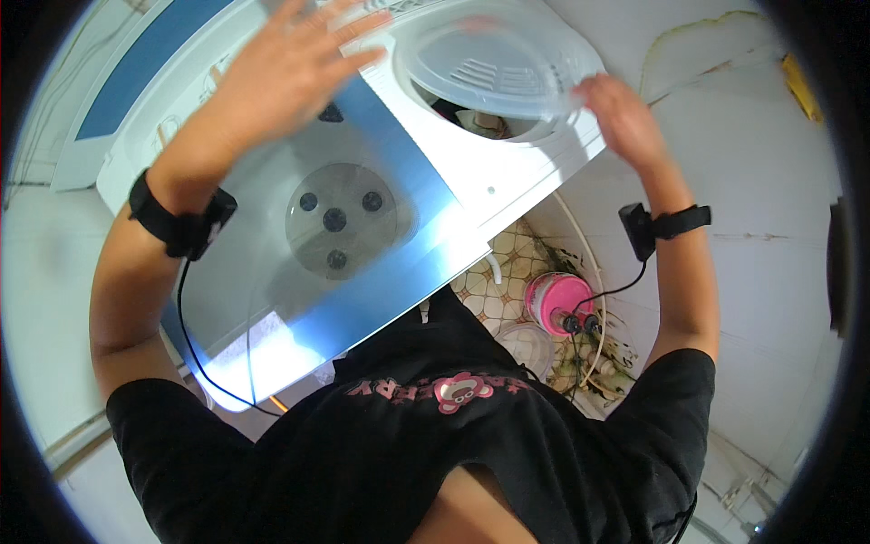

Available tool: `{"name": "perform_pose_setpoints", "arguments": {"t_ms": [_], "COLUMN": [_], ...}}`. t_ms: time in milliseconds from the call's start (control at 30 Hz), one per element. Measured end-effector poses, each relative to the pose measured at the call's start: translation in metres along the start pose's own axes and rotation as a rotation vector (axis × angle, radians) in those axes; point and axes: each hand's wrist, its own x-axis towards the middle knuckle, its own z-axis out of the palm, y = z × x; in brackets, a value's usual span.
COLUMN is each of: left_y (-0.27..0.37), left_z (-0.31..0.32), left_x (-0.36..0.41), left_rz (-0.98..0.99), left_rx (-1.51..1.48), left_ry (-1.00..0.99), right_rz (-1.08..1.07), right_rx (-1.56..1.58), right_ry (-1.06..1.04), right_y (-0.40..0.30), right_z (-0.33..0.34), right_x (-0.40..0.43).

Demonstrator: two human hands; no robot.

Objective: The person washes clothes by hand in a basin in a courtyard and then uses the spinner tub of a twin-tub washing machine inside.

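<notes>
A white twin-tub washing machine [435,160] stands before me. My right hand [622,119] has its fingertips at the right edge of a translucent plastic spin-tub lid [496,64], which sits tilted over the round opening. Below the lid's near edge, part of the opening shows dark and light cloth [482,122] inside. My left hand [292,71], blurred and with fingers apart, is over the machine's left side and holds nothing. Under it lies a blue and grey see-through panel [414,231], with a round disc bearing several dark spots [340,221] visible.
On the tiled floor [489,292] at right stand a pink bucket [561,299] and a clear plastic basin [527,347]. A pale hose [588,251] runs along the white wall [747,292]. Black cables hang from the bands on both my wrists. A raised blue-and-white lid [146,68] stands at upper left.
</notes>
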Motion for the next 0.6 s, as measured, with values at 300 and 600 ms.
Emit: {"name": "perform_pose_setpoints", "arguments": {"t_ms": [300,600], "left_y": [0.030,-0.055], "left_z": [0.056,0.050], "left_x": [0.070,0.040], "left_rz": [0.087,-0.398], "left_rx": [0.258,0.391], "left_ry": [0.142,-0.151], "right_rz": [0.148,0.354], "right_rx": [-0.099,-0.819], "right_ry": [0.166,0.365], "right_y": [-0.026,-0.026], "right_z": [-0.097,-0.165], "right_x": [0.109,-0.068]}}
